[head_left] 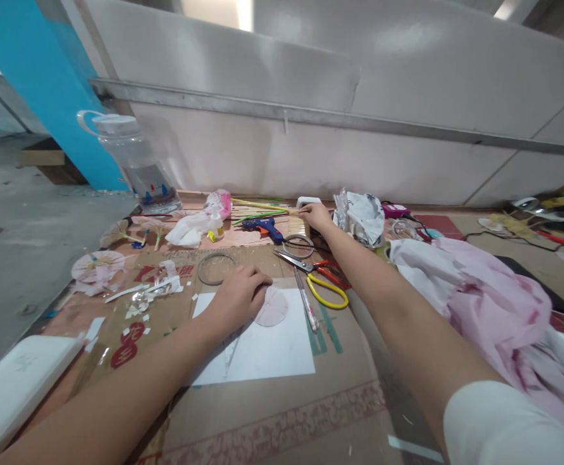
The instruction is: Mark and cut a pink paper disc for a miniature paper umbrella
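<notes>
Clearly, the most legible writing is on the cardboard (272, 413): red Chinese characters (145, 274) at its far left, the last looking like 康, and two red round marks (124, 354) whose pale characters are too blurred for me to read surely. Green print (331, 332) shows only in part, cut off by the white sheet (282, 355). A white box (24, 374) runs out of view at the left edge, its mark too faint to read. The left forearm covers part of the sheet and of a clear strip (232, 352), while the right forearm hides some of the red handles (333, 272) beside the yellow-handled scissors (327, 290). On the sheet, near its far edge, lies the pale pink disc (272, 309), thin and round, with fine lines running out from its middle. The left hand (243, 290) overlaps the disc's left edge, fingers loosely bent; whether they grip it I cannot tell. The right hand (316, 216) reaches beyond the blue glue gun (265, 226), its fingertips at the ends of slender yellowish sticks (257, 208); too little shows to say whether they pinch one.
</notes>
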A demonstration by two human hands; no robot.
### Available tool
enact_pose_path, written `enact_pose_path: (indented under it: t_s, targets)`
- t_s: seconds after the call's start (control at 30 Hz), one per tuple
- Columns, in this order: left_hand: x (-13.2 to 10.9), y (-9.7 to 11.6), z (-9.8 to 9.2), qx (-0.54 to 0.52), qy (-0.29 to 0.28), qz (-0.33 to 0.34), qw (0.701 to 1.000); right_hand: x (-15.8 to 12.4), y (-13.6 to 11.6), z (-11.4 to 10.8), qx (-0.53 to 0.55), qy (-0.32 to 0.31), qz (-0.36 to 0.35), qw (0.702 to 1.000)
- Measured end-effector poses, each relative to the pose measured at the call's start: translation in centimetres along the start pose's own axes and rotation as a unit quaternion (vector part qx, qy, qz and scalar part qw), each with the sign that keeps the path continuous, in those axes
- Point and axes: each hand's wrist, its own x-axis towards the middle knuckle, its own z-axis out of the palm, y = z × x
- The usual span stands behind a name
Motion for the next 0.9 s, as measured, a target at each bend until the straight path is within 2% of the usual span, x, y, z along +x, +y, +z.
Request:
enact_pose_path:
  t_s: [0.2,0.4,0.53,0.63,0.73,0.83,0.9]
  targets:
    - [0.0,0.1,-0.2,-0.005,0.0,0.001,1.0,0.2,-1.8,-1.6,0.019,0.049,-0.022,0.998]
    - [0.0,0.1,-0.1,-0.014,0.006,-0.001,1.0,-0.6,-5.3,-5.9,0.025,0.082,-0.055,0.995]
    - [0.0,0.1,-0.1,-0.041,0.042,-0.022,0.998,-5.1,-7.4,-8.1,0.026,0.047,-0.116,0.992]
    - [-0.1,0.6,-0.7,-0.059,0.1,-0.052,0.992,-10.3,-8.3,-8.7,0.025,0.003,-0.161,0.987]
    - [-0.2,1.6,-1.4,-0.089,0.133,-0.057,0.985,-14.8,-8.9,-8.9,-0.012,-0.055,-0.249,0.967]
    - [-0.3,2.8,-2.1,-0.125,0.079,-0.045,0.988,-17.8,-9.3,-8.5,-0.047,-0.102,-0.306,0.946]
    - [-0.3,3.3,-2.5,-0.128,0.032,-0.039,0.991,-19.0,-9.7,-8.0,-0.053,-0.109,-0.329,0.937]
